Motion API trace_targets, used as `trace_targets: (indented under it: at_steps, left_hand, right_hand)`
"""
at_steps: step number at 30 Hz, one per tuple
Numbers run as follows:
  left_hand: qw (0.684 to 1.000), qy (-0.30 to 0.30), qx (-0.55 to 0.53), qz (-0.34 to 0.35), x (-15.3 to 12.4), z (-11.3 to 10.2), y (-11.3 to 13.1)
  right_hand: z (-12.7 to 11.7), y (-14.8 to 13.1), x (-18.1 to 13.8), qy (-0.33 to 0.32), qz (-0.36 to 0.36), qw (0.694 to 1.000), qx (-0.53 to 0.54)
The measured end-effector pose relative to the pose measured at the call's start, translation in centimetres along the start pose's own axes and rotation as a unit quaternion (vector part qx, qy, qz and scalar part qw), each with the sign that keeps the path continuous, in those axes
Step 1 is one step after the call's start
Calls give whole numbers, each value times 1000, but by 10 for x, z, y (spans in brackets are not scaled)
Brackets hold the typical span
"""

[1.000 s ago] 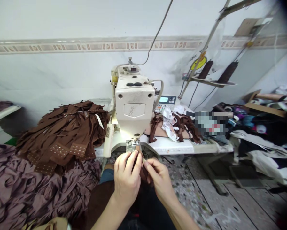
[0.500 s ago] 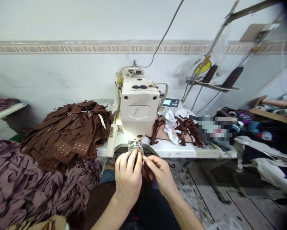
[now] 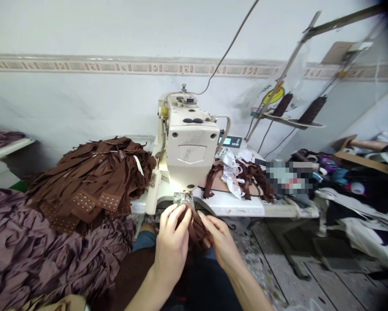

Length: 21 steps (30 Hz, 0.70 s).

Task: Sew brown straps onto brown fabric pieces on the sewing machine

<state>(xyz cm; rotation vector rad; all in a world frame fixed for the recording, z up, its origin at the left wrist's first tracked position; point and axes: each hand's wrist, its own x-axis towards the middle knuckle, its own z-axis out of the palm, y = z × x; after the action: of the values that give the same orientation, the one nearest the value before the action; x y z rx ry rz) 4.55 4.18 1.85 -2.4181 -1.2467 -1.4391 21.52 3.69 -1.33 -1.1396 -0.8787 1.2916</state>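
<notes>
A piece of brown fabric (image 3: 196, 229) hangs between my hands, just in front of the needle area of a cream sewing machine (image 3: 191, 151). My left hand (image 3: 172, 237) is closed on the fabric's left side, fingertips close below the metal presser foot (image 3: 182, 198). With thumb and fingers together, my right hand (image 3: 220, 237) grips the right side of the same fabric. The cloth reaches up to the presser foot; whether it lies under the foot is hard to see. Its lower part drops toward my lap.
Left of the machine lies a heap of brown garment pieces (image 3: 97, 177) with rows of hooks; mauve fabric (image 3: 51, 255) is piled below. Brown and white scraps (image 3: 232, 172) lie right of the machine. A thread stand (image 3: 286, 119) holds brown cones. Spools and cloth crowd the far right.
My hands have spread slightly apart, and more of the brown fabric shows between them. The right hand has moved a little to the right. The whole view has shifted slightly.
</notes>
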Motion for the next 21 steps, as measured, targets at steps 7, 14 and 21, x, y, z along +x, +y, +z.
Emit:
trace_targets:
  at_steps: [7,14,21]
  left_hand:
    - [973,-23,-131,-187,-2,-28,-28]
    - [872,-130,-310,-355,13,-21,-41]
    - [818,-169,-403,-374,4,-21,-27]
  right_hand:
    - [14,3,-23,95,-98,988,-68]
    - [43,5,-29,-49,-18,999,-2]
    - [24,-32,-22,25,-146,985,-91]
